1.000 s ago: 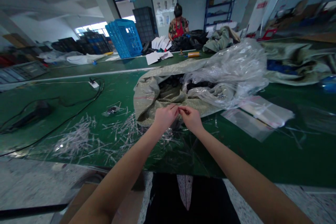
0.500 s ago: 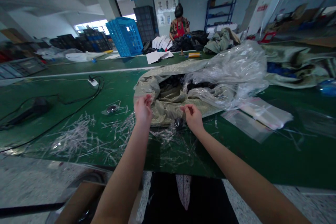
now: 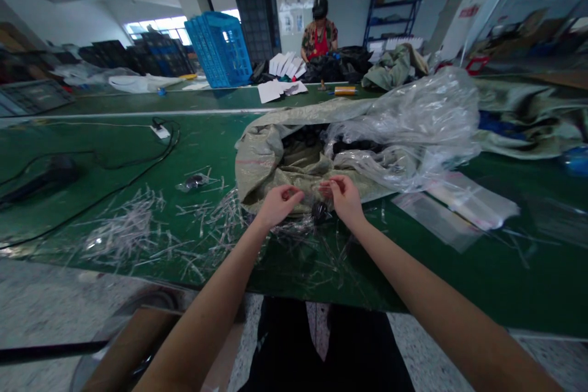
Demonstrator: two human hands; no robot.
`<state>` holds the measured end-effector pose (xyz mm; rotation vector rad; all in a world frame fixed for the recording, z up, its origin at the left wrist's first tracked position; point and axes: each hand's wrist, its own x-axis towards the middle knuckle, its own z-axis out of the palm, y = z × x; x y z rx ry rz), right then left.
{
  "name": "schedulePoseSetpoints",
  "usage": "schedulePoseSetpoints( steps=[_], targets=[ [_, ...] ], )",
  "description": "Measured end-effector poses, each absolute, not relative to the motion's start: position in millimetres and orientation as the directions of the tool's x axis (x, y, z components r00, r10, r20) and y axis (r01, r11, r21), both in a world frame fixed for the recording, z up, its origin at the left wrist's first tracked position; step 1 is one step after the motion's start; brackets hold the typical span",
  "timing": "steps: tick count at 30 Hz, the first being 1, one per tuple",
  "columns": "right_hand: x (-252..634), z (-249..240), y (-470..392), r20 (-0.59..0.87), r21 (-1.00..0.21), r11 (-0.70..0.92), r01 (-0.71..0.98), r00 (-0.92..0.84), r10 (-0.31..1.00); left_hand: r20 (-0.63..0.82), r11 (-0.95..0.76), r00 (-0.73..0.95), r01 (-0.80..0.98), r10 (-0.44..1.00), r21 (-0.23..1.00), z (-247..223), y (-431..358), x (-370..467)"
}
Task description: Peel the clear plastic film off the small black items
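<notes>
Clear, perhaps plastic, bag (image 3: 309, 193) between left hand (image 3: 277, 204), right hand (image 3: 345, 198)

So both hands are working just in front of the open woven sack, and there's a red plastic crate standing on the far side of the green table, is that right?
Not quite: the head view shows the plastic crate is blue, not red. Both the left hand and right hand are indeed just in front of the open woven sack on the green table.

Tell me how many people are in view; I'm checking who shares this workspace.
2. One is the camera wearer, of whom only the left hand, right hand and arms show; the other person stands behind the far table. Others may be hidden.
</notes>
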<state>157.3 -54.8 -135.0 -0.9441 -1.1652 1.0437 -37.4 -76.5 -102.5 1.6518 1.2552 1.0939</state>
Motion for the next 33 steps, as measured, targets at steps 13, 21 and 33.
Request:
schedulePoseSetpoints(
  steps=[13, 21, 33],
  targets=[
    [191.7, -134.6, -48.8, 0.178, -0.952, 0.191, 0.240, -0.076, 0.981, 0.223, -0.293, 0.201, 0.460, 0.954, 0.838, -117.1, -56.1, -34.9],
    [194.1, -143.2, -46.2, 0.283, -0.905, 0.281, 0.320, -0.043, 0.958, 0.166, -0.183, 0.080, 0.518, 0.983, 0.836, -122.0, -54.2, -42.3],
    [189.0, -147.5, -52.8, 0.374, -0.838, 0.361, 0.410, -0.050, 0.926, -0.235, 0.228, -0.005, 0.261, 0.972, 0.938, -107.4, -63.1, -41.0]
  ],
)
